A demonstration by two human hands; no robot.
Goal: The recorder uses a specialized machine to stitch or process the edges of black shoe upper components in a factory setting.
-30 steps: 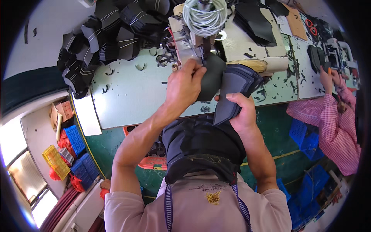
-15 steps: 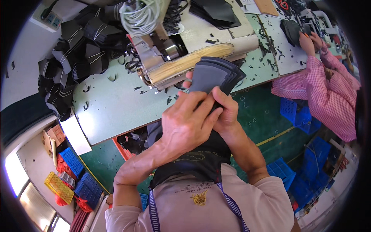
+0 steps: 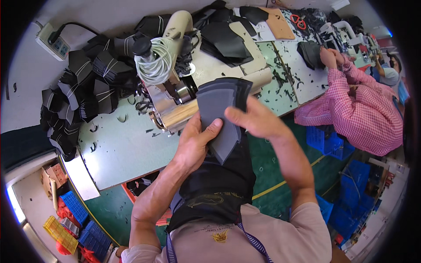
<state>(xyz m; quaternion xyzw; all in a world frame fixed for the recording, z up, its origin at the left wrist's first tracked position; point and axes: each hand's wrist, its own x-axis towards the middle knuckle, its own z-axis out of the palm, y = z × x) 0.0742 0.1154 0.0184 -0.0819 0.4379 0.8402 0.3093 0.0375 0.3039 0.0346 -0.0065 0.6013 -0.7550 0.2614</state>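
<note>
A fanned stack of dark grey, flat cut pieces [image 3: 217,107], wide at the top and pointed at the bottom, is held up in front of my apron. My left hand [image 3: 195,142] grips its left edge, thumb across the front and fingers behind. At the right edge is my right hand [image 3: 258,118], slightly blurred. Its thumb lies over the front piece and its fingers reach around the edge, partly hidden. Just beyond the stack stands a machine with a metal cylinder [image 3: 183,93] and a yellowish wooden-looking front strip [image 3: 177,115].
Banded bundles of dark pieces [image 3: 105,65] are heaped at the table's left. More loose dark pieces [image 3: 226,41] lie on the machine's bed. Scraps litter the pale green table [image 3: 127,153]. A co-worker in a checked pink shirt [image 3: 364,109] works at the right. Blue crates [image 3: 326,140] stand on the floor.
The stack has turned more upright and come lower and left. My left hand has shifted from across its lower end to its left edge; my right hand has moved up its right edge.
</note>
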